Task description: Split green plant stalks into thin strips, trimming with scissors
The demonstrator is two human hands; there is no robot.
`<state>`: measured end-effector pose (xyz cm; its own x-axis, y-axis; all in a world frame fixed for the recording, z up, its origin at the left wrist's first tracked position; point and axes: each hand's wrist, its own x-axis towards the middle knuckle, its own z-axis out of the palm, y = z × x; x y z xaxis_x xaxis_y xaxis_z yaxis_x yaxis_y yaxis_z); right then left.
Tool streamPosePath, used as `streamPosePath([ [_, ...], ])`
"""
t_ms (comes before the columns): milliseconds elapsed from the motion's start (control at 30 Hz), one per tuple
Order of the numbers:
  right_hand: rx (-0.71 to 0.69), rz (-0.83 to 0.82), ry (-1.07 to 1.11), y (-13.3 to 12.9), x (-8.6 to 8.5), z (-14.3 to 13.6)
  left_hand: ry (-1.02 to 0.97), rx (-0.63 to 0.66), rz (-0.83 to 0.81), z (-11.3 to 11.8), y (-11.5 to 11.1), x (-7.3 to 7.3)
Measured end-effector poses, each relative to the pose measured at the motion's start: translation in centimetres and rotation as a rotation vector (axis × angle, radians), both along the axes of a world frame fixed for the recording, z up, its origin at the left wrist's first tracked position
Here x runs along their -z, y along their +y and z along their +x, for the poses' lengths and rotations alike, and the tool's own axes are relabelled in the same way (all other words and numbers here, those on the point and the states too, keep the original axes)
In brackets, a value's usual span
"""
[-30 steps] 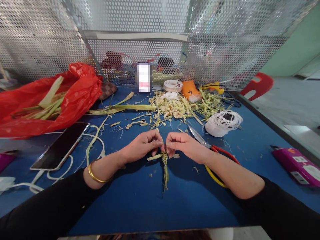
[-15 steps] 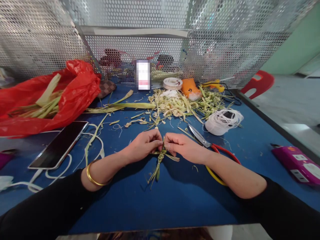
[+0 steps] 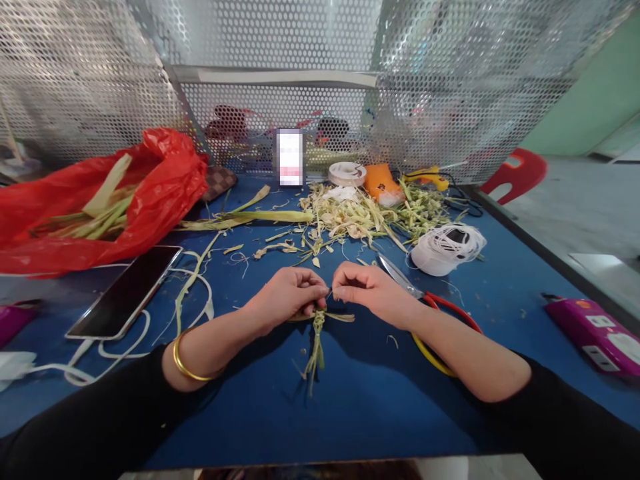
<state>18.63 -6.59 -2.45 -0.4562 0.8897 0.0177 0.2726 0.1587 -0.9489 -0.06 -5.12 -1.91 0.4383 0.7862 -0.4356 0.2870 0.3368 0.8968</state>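
Observation:
My left hand (image 3: 287, 300) is closed around the upper end of a small knotted bundle of green plant strips (image 3: 318, 333). Its loose tails point toward me over the blue table, and short strips stick out to both sides below my fingers. Just right of it, my right hand (image 3: 373, 292) is pinched shut, fingertips close to the left ones. What sits in that pinch is too small to make out. Beyond my right wrist lie scissors (image 3: 400, 275) with red and yellow handles, partly under my forearm.
A heap of plant scraps (image 3: 345, 217) lies at the back, near a tape roll (image 3: 347, 175) and an orange packet (image 3: 384, 185). White string (image 3: 440, 252) stands right. Left are a red bag (image 3: 170, 180) of stalks and a phone (image 3: 127, 290). A purple packet (image 3: 595, 333) is far right.
My right hand has drawn slightly right, opening a small gap between the hands. The bundle's tails have swung to point more directly toward me. The view has shifted a little.

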Motion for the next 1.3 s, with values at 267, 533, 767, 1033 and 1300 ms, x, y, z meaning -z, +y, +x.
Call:
streamPosePath([
  [267,-0.011,0.091,0.041,-0.1,0.7,-0.4,0.083,0.053,0.054,-0.1,-0.1,0.3],
  [533,0.142,0.012,-0.006,0.2,1.5,-0.4,0.059,0.142,0.0,-0.2,0.0,0.2],
  [767,0.129,0.003,-0.016,0.3,1.1,-0.2,0.096,0.062,0.033,0.4,-0.4,0.1],
  [1033,0.157,0.165,-0.264,-0.1,0.6,0.0,0.033,0.004,0.131,0.1,-0.2,0.4],
  [1300,0.165,0.259,-0.284,-0.3,0.3,-0.4,-0.029,-0.051,0.114,0.1,-0.3,0.6],
])
